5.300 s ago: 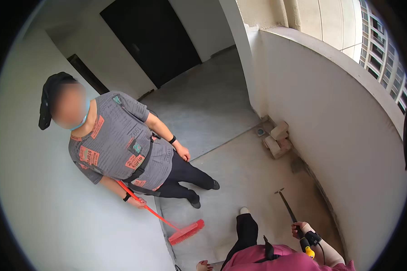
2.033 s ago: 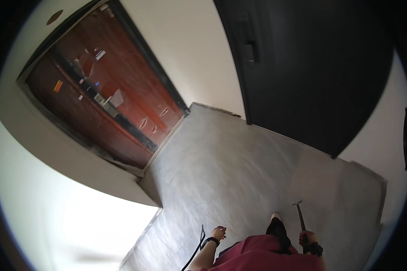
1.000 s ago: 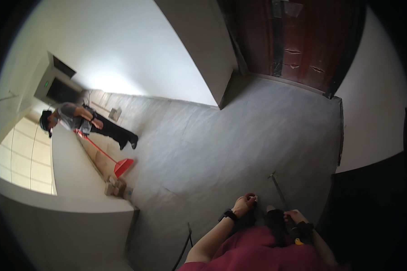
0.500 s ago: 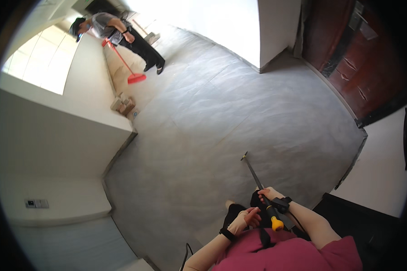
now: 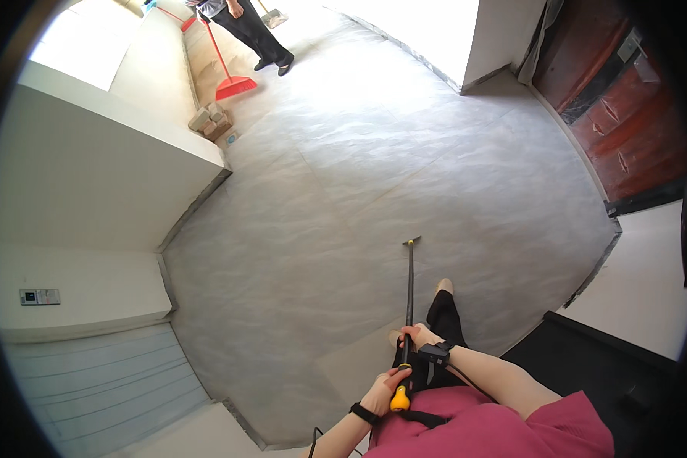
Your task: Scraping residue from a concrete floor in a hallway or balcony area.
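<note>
A long-handled floor scraper (image 5: 411, 286) stretches out ahead of me, with a dark pole, a yellow knob at the near end and a narrow blade (image 5: 411, 241) that looks to be on the floor. My right hand (image 5: 421, 336) is wrapped round the pole partway down. Closer to my body, my left hand (image 5: 382, 391) is closed on the thick grip just above the knob. Both my wrists carry black bands. Under the pole, my legs and light shoes (image 5: 445, 286) partly show.
Grey marbled floor (image 5: 320, 229) spreads between white walls. A co-worker (image 5: 248, 34) stands far left with a red broom (image 5: 235, 88). Near it lie several bricks (image 5: 210, 120) by the wall. A dark red door (image 5: 626, 130) is at right; a black panel (image 5: 588, 374) sits lower right.
My left hand has come onto the scraper's grip. The scraper has swung left and now points nearly straight ahead. My right foot has come forward; the view has tipped downward.
</note>
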`<move>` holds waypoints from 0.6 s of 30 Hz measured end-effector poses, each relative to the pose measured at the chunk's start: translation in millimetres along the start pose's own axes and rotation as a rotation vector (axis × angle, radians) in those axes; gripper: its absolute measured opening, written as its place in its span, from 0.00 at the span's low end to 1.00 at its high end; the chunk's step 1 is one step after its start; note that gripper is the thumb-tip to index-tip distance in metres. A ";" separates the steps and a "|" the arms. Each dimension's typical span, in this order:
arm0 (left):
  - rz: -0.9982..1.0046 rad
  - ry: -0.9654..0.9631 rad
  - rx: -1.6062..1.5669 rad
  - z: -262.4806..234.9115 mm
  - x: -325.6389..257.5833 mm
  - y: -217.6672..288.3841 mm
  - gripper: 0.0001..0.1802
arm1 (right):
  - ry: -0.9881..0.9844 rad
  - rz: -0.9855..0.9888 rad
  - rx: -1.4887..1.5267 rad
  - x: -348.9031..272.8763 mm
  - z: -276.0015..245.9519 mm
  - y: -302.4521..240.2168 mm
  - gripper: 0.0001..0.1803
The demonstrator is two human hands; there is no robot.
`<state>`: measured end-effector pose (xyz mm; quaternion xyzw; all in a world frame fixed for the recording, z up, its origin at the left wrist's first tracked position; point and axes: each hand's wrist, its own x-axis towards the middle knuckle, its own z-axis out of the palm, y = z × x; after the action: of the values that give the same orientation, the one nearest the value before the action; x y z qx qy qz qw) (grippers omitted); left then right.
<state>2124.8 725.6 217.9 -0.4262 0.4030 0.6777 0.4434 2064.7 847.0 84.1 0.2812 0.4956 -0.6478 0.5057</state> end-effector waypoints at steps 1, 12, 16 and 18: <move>-0.038 -0.001 0.016 -10.6 -9.1 -3.2 0.14 | -0.047 0.019 0.052 12.2 5.2 12.4 0.10; 0.076 -0.137 0.166 -85.9 -48.1 -4.3 0.23 | 0.022 0.054 0.009 46.2 57.9 35.0 0.08; -0.022 -0.075 -0.157 -124.3 -60.5 -62.5 0.13 | -0.084 0.171 0.228 40.9 86.2 93.5 0.09; -0.117 -0.108 -0.343 -136.9 -63.8 -88.5 0.17 | -0.123 0.242 0.184 24.4 97.6 99.1 0.08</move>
<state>2254.1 607.6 219.9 -0.4814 0.2318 0.7312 0.4241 2162.5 747.7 61.8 0.3439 0.3647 -0.6409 0.5814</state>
